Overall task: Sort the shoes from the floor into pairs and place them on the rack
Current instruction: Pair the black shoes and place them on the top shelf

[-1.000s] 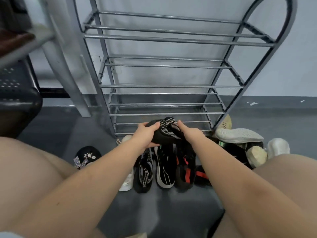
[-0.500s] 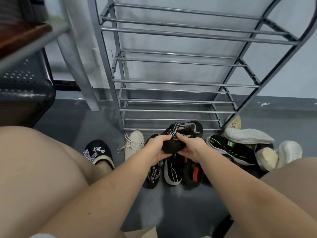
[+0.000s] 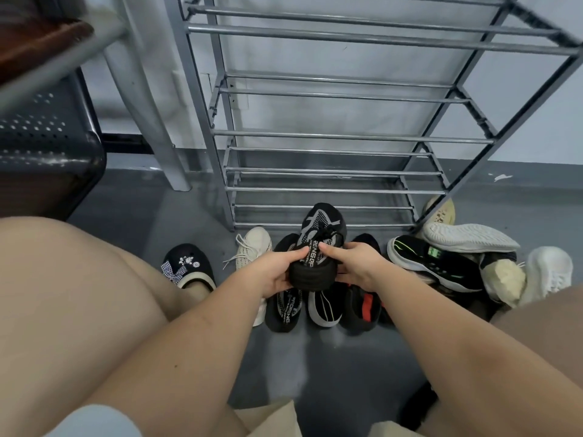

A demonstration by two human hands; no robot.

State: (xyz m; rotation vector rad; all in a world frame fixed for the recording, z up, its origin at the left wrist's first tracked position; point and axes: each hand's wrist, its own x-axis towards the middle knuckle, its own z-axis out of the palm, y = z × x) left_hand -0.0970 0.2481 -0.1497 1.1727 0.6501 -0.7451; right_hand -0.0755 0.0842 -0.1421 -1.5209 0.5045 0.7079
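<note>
Both hands grip a black knit sneaker [image 3: 318,244] with white lettering, held by its heel above the floor, toe pointing at the rack. My left hand [image 3: 274,272] clasps its left side, my right hand [image 3: 356,268] its right side. Below it on the floor lie a matching black lettered sneaker [image 3: 285,307], a black and white shoe [image 3: 325,305] and a black shoe with red marks [image 3: 362,309]. The grey metal shoe rack [image 3: 331,137] stands just behind, with bare shelves.
A cream laced sneaker [image 3: 252,250] lies left of the pile. Right of it are a black and green sneaker [image 3: 432,260], an upturned white sole [image 3: 467,236] and other pale shoes [image 3: 549,272]. My foot wears a black slipper [image 3: 189,266]. A dark perforated seat [image 3: 41,143] stands left.
The held sneaker has turned from lying across my hands to pointing toe-first at the rack, with both hands now on its heel. The view has tilted down and closer.
</note>
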